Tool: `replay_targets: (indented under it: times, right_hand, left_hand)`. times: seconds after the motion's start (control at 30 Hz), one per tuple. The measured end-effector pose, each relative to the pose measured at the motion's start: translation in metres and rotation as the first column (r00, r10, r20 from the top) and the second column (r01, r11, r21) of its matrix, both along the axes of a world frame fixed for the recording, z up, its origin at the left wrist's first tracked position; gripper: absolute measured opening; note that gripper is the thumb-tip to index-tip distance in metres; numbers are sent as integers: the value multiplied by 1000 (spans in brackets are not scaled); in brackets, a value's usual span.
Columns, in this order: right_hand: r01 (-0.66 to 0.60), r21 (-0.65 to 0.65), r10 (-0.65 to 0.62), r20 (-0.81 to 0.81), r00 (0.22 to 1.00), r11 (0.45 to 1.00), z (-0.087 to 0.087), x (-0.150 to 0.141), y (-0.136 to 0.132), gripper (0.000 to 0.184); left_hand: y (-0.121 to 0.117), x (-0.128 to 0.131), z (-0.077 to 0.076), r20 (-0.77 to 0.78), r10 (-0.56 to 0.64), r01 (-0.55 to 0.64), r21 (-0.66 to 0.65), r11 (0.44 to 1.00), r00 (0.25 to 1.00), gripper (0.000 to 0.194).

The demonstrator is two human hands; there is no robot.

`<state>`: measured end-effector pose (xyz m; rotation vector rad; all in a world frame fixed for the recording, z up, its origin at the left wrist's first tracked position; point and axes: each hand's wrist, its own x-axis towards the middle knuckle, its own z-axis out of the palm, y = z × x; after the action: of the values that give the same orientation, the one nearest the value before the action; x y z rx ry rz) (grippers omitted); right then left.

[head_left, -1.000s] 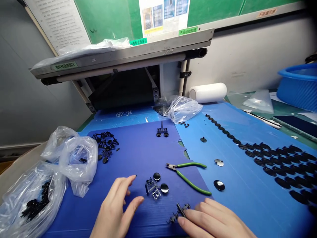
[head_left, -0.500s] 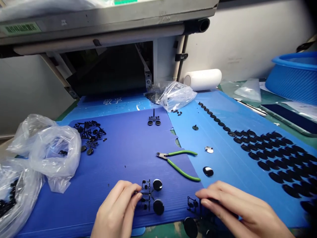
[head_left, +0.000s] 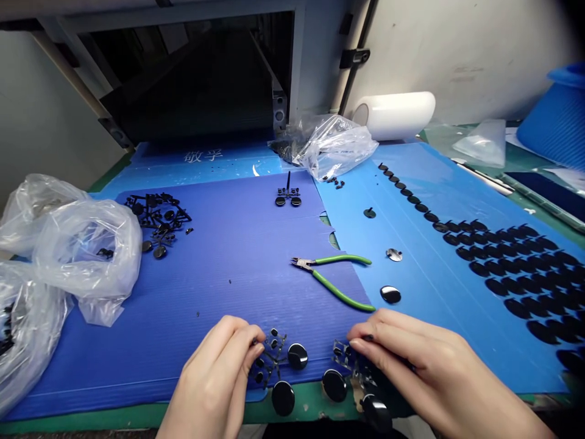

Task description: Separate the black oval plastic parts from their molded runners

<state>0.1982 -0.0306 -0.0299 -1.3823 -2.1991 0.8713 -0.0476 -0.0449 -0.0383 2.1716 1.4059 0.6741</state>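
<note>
My left hand [head_left: 214,381] pinches a black plastic sprue [head_left: 276,363] with round discs at the near edge of the dark blue corrugated sheet [head_left: 219,274]. My right hand [head_left: 425,372] grips a second black sprue [head_left: 347,369] with discs, just to the right of the first. Green-handled cutters [head_left: 331,277] lie on the sheet a little beyond both hands, untouched. Two loose glossy discs [head_left: 390,294] rest on the lighter blue sheet [head_left: 439,183] near my right hand.
Several black discs lie in rows [head_left: 498,256] on the right. A heap of black sprue scraps [head_left: 158,219] and clear plastic bags [head_left: 77,250] sit at left. Another bag [head_left: 331,143], a white roll [head_left: 395,113] and a blue basket [head_left: 555,119] stand behind.
The view has tilted down and nearer. My left hand closed on the left sprue; my right hand drew its sprue toward the sheet's near edge.
</note>
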Motion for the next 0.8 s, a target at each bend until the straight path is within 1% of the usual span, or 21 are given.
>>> replay_targets:
  times: [0.1,0.27,0.37,0.47,0.53,0.7,0.8]
  right_hand:
    - [-14,12,14,-4,1000,1000,-1,-1,1,9]
    - [-17,38,18,-6,1000,999,2,-3,2,10]
    - [-12,42,13,-20,1000,999,4,-4,1,10]
    - [-5,52,6,-34,999,999,6,-5,-1,10]
    - [-11,50,13,-36,999,999,6,-4,-2,9]
    - [-14,37,15,-33,999,999,5,-2,-2,10]
    - [-12,20,13,-31,999,1000,5,-2,-2,9]
  left_hand:
    - [-1,1,0,4,5,-5,5,1000,1000,15]
    - [-2,1,3,7,16,-17,53,998,1000,15]
    - [-2,3,4,-3,68,-67,123,990,998,12]
    - [0,8,5,-4,137,-133,203,970,991,20]
    - [1,11,6,-5,159,-154,228,961,987,23]
    - [1,9,6,-18,158,-151,218,964,987,21]
    - [-2,5,6,-24,90,-86,153,985,996,13]
